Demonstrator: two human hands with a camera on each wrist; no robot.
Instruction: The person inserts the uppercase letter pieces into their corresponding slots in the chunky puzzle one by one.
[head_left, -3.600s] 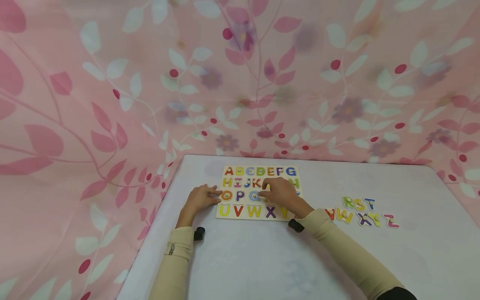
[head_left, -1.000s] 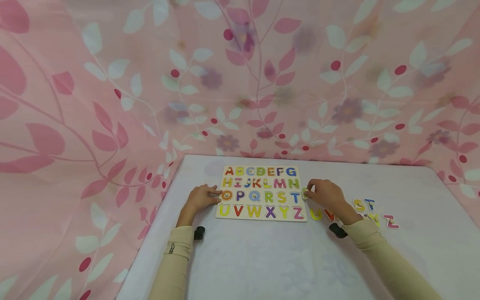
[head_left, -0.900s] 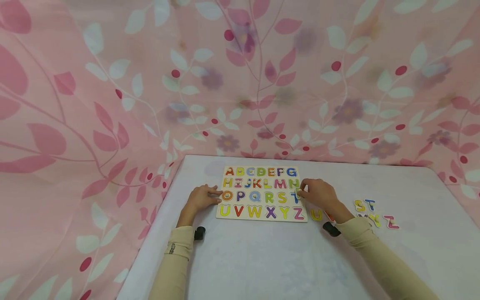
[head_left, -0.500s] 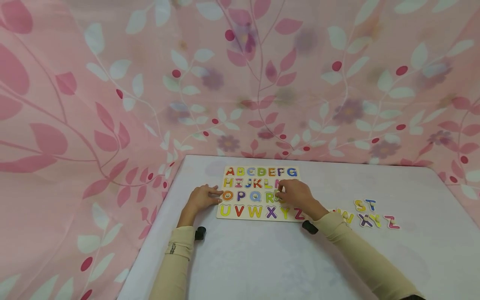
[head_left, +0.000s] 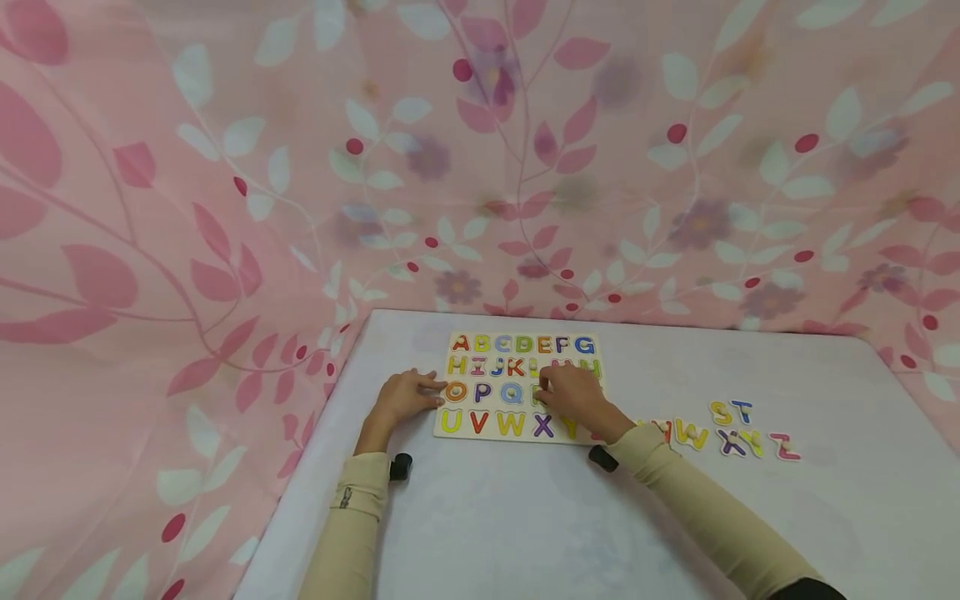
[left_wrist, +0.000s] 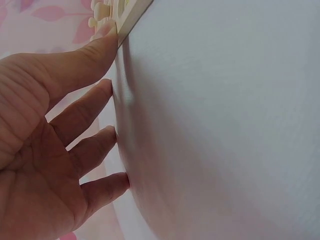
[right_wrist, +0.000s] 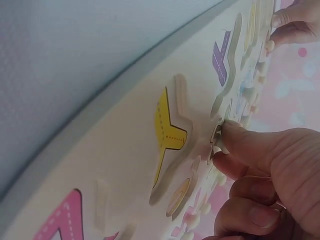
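My right hand (head_left: 576, 396) is over the third row of a wooden alphabet peg puzzle board (head_left: 491, 437). Thumb and forefinger pinch the green letter R piece (head_left: 536, 397) at the R recess, mostly hidden by the fingers; in the right wrist view this piece (right_wrist: 215, 137) is seen edge-on, so whether it lies flush cannot be told. My left hand (head_left: 405, 396) rests at the board's left edge. In the left wrist view, the left hand (left_wrist: 55, 132) has its thumb against the board edge and its other fingers spread, fingertips on the table.
Loose letter pieces lie right of the board: S (head_left: 721, 412), T (head_left: 742, 411), W (head_left: 690, 433), X (head_left: 731, 442), Y (head_left: 751, 444) and Z (head_left: 784, 447), with others partly behind the right wrist. A white cloth covers the table (head_left: 495, 517); a pink floral curtain (head_left: 525, 167) hangs behind.
My right hand has carried the green R piece leftward from beside the board's right edge to the R recess. Earlier, R lay among the loose pieces. The left hand has stayed in place.
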